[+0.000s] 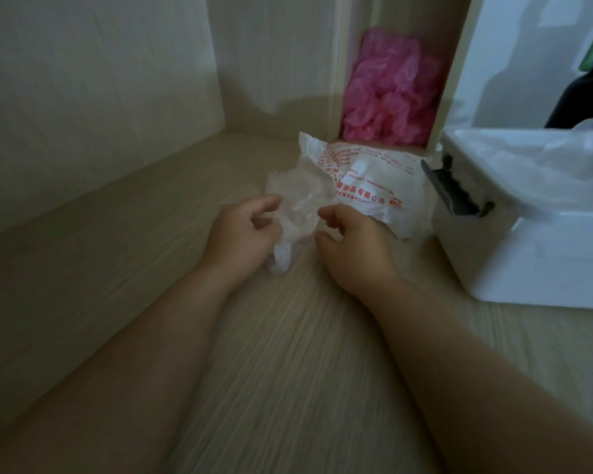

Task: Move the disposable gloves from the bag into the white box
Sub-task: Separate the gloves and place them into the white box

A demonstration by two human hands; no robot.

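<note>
Hazy gloves (298, 217), partly inside left hand (240, 234)

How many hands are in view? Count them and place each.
2. The left hand grips the crumpled clear gloves; the right hand, fingers curled, sits right of them, in front of the bag.

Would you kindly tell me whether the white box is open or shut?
Open: the white box shows crumpled clear gloves inside its rim, uncovered.
</note>
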